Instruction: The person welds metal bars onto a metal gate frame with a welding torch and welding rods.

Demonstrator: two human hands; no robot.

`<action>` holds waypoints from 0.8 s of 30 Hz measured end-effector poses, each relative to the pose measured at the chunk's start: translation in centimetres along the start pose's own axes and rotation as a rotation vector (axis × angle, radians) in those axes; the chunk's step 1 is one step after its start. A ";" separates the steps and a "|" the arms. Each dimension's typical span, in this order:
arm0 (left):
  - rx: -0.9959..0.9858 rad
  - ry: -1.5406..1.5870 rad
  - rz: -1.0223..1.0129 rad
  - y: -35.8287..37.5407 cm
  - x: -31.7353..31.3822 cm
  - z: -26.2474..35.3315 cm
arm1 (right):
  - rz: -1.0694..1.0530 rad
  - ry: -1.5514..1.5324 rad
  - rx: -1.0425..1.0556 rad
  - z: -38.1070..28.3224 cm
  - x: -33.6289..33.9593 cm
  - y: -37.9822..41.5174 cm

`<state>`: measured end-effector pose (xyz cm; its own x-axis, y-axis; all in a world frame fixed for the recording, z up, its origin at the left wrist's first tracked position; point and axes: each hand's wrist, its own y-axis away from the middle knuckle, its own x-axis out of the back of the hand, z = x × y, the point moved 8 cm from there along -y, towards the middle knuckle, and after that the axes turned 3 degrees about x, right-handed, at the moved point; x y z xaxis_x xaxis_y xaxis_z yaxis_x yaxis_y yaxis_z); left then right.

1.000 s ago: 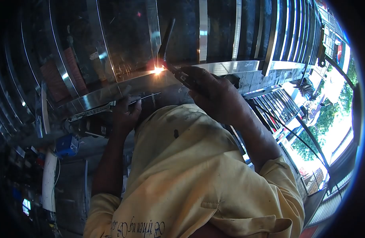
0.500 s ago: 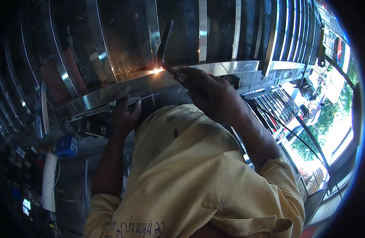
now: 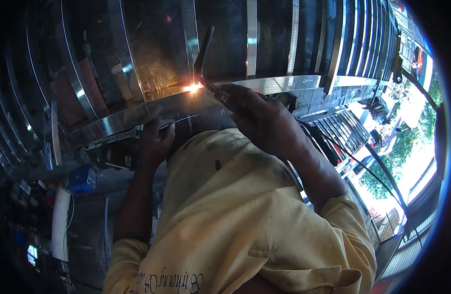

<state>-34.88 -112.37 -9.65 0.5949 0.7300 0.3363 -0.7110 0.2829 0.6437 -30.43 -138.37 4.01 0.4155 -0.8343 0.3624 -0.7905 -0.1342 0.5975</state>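
My right hand (image 3: 257, 110) is wrapped round a TIG welding torch (image 3: 203, 61), its dark back cap pointing up and away. A bright arc (image 3: 193, 88) glows just left of the torch head, on the shiny metal rail (image 3: 279, 84) where an upright bar (image 3: 190, 29) meets it. Lower left, my left hand (image 3: 157, 139) is closed, with a thin metal rod (image 3: 186, 118) sticking out from its fingers toward the right. The rod's far end lies well short of the arc. Shadow hides part of the left fingers.
Several parallel metal bars (image 3: 251, 39) run away from the rail. A blue box (image 3: 83, 179) and a white pipe-like post (image 3: 62, 220) stand lower left. Dark cables (image 3: 377, 179) hang at the right, near a slatted metal frame (image 3: 343, 132).
Almost nothing differs. The torch's back cap has shifted very slightly, and the arc's glow is a little brighter. My left hand stays in place.
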 end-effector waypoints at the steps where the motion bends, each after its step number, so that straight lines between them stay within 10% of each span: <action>1: -0.005 -0.008 0.002 0.0 0.0 -0.2 | 0.007 -0.003 -0.004 0.0 0.0 0.0; 24: -0.263 0.008 0.139 0.1 0.3 1.2 | -0.009 -0.020 0.301 -1.5 -5.3 -2.6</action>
<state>-34.28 -112.85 -8.63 0.4831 0.7774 0.4028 -0.8586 0.3306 0.3917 -29.94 -132.76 1.60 0.4168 -0.8423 0.3418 -0.8857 -0.2918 0.3611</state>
